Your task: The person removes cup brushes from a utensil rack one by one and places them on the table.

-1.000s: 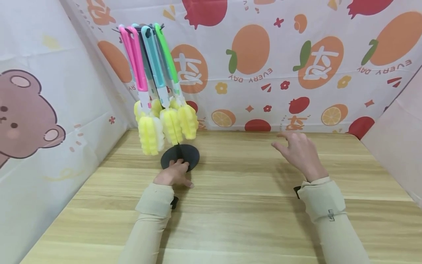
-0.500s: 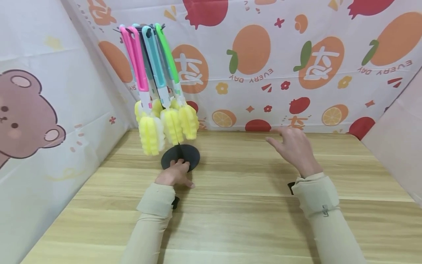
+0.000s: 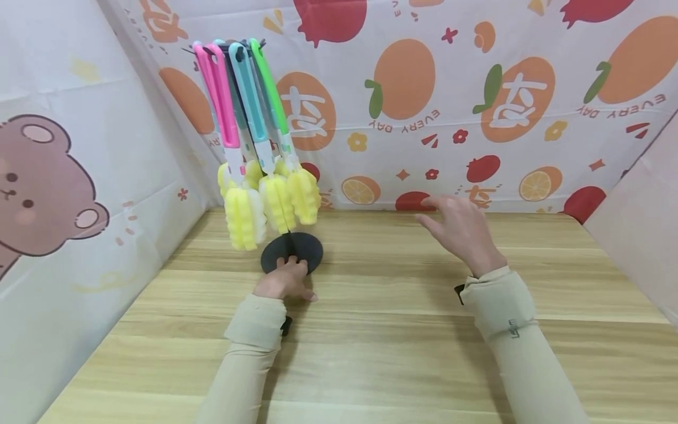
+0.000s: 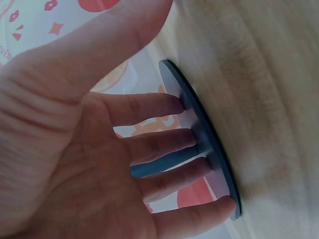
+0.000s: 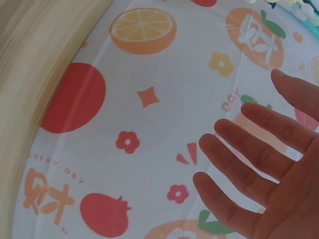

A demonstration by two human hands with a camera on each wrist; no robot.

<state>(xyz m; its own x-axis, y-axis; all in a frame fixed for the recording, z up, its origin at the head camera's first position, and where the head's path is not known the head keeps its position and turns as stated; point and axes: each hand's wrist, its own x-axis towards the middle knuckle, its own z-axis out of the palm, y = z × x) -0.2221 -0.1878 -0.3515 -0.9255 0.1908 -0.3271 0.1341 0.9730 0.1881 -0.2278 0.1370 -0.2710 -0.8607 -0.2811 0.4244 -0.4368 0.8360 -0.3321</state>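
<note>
A dark rack stands at the back left on a round black base [image 3: 313,252]. Several sponge brushes hang from its top hooks, with pink [image 3: 228,118], blue [image 3: 249,97] and green [image 3: 272,88] handles and yellow-and-white sponge heads [image 3: 241,218] pointing down. My left hand [image 3: 286,280] presses the near part of the base with straight fingertips; the left wrist view shows the fingertips on the base plate [image 4: 219,149] around its thin post [image 4: 167,162]. My right hand [image 3: 462,232] hovers above the table's right half, fingers spread and slightly bent, holding nothing.
The wood-grain table [image 3: 371,353] reaches back to a fruit-printed cloth wall [image 3: 455,165]. Another cloth wall with a printed bear [image 3: 42,182] rises along the left side, and a pale one [image 3: 646,224] borders the right.
My right hand has drifted left and slightly up toward the rack, still holding nothing. The left hand keeps its place on the base, and the brushes hang as before.
</note>
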